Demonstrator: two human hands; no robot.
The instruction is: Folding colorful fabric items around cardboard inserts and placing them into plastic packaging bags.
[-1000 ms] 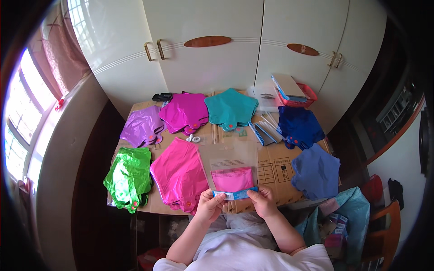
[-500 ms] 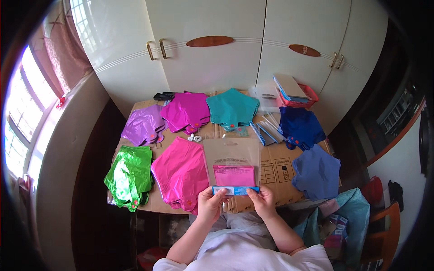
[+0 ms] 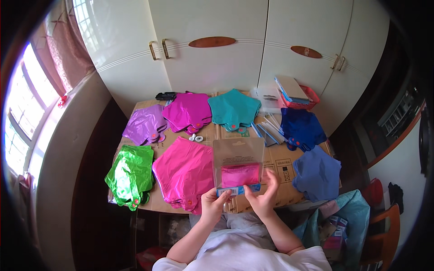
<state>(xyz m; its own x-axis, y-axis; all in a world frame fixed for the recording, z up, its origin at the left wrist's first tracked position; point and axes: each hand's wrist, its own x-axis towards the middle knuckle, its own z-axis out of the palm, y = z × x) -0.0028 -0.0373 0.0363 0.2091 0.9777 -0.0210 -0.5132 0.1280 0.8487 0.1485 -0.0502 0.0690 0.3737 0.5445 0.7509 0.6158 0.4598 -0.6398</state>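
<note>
In front of me is a clear plastic package (image 3: 238, 156) with a hang hole at its top, a folded pink piece (image 3: 240, 175) inside and a blue strip along its lower edge. My left hand (image 3: 214, 202) grips the lower left corner, thumb on the strip. At the lower right, my right hand (image 3: 262, 197) has its thumb against the strip and its fingers spread apart beside the package. Left of the package lies a stack of shiny pink foil sheets (image 3: 184, 169), which the package partly overlaps in view.
Around the cardboard-covered table (image 3: 282, 192) lie green (image 3: 129, 174), lilac (image 3: 143, 124), magenta (image 3: 187, 110), teal (image 3: 235, 108), dark blue (image 3: 302, 127) and grey-blue (image 3: 318, 173) foil stacks. Behind stand a red basket (image 3: 311, 100) and white cabinets (image 3: 208, 67). A teal bag (image 3: 357, 212) sits at right.
The package has shifted slightly right and tilted. My right hand's fingers have opened away from its lower right corner, while the left keeps its grip.
</note>
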